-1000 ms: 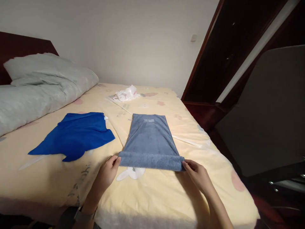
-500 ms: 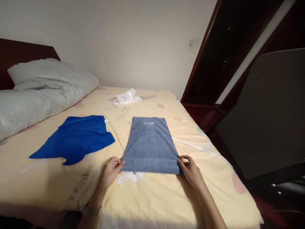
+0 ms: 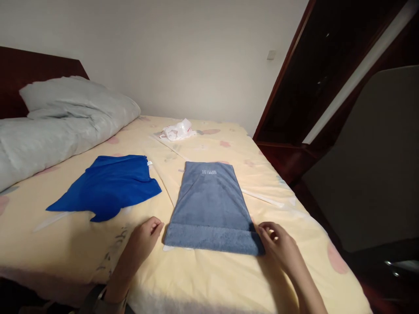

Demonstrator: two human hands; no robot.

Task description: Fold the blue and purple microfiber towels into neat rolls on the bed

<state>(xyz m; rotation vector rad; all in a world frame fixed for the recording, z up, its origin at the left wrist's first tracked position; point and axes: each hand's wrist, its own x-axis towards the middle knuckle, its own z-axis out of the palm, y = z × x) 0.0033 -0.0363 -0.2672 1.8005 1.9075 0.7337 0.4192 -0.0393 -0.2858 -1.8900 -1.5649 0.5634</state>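
A gray-blue towel [image 3: 212,200] lies flat on the patterned yellow bedsheet [image 3: 196,283], with 1 folded band [image 3: 212,237] across its near end and white lettering [image 3: 208,172] close to its far edge. At the towel's near left corner, the left hand [image 3: 147,235] is released, fingers loosely curled, a narrow gap between the fingertips and the towel's side edge. At the towel's near right corner, the right hand [image 3: 281,244] bends its fingers beside the band's end; whether they pinch the fabric, I cannot tell. Left of the towel lies a rumpled blue cloth [image 3: 108,187], a strip of bedsheet separating the 2. Beyond the towel's far edge, slightly left and well apart, sits 1 crumpled white plastic bag [image 3: 178,130]. Farther left of the towel, past the blue cloth, a pale gray quilt [image 3: 65,109] is heaped near the dark headboard [image 3: 39,72]. Right of the towel, a wider stretch of bedsheet runs to the bed's edge, with dark furniture [image 3: 321,74] past it.
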